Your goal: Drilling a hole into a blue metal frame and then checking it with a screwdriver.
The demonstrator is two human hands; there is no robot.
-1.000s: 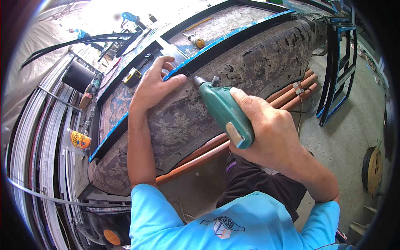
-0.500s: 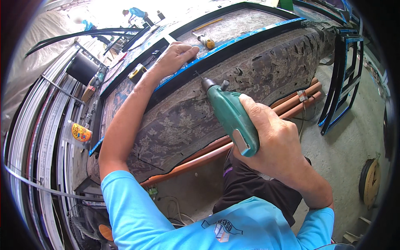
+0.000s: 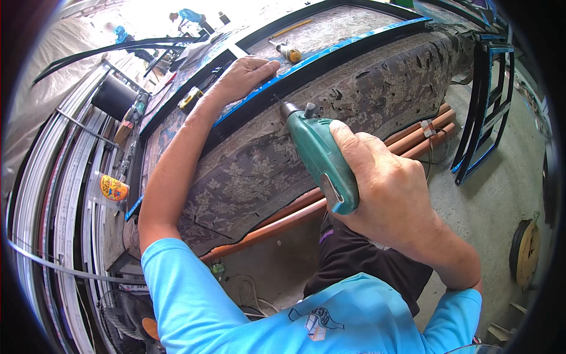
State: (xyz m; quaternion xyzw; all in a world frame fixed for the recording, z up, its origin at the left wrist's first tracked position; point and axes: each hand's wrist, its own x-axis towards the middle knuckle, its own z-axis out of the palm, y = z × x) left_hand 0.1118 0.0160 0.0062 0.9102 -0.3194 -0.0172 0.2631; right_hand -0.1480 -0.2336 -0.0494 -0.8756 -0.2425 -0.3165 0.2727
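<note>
1. Grips a green drill [image 3: 321,153] near the center of the view, with the fingers of the right hand [image 3: 386,183] closed around its body.
2. Aims the drill toward the upper left, with its thin bit [image 3: 277,98] close to the side of a large black frame [image 3: 354,57]; cannot tell from this angle whether touching or just apart.
3. Lays the left hand [image 3: 243,79], at upper center, over the blue-edged rail of that frame, with fingers together and partly curled; cannot tell whether gripping the rail or only resting on it.
4. Slantwise from upper right to middle left: that same black frame, lying on a surface draped in grey patterned cloth [image 3: 236,177].
5. Inside the frame's outline, at upper center: a yellow-handled screwdriver [image 3: 291,54] and, above it, a slim yellow stick [image 3: 290,28].
6. Left of the left wrist: a yellow-and-black tape measure [image 3: 190,98].
7. At right: a smaller black frame [image 3: 470,112], upright, with blue edging.
8. From lower center to center right, below the cloth: reddish-brown pipes [image 3: 413,140].
9. Along the left: a stack of long strips [image 3: 53,206].
</note>
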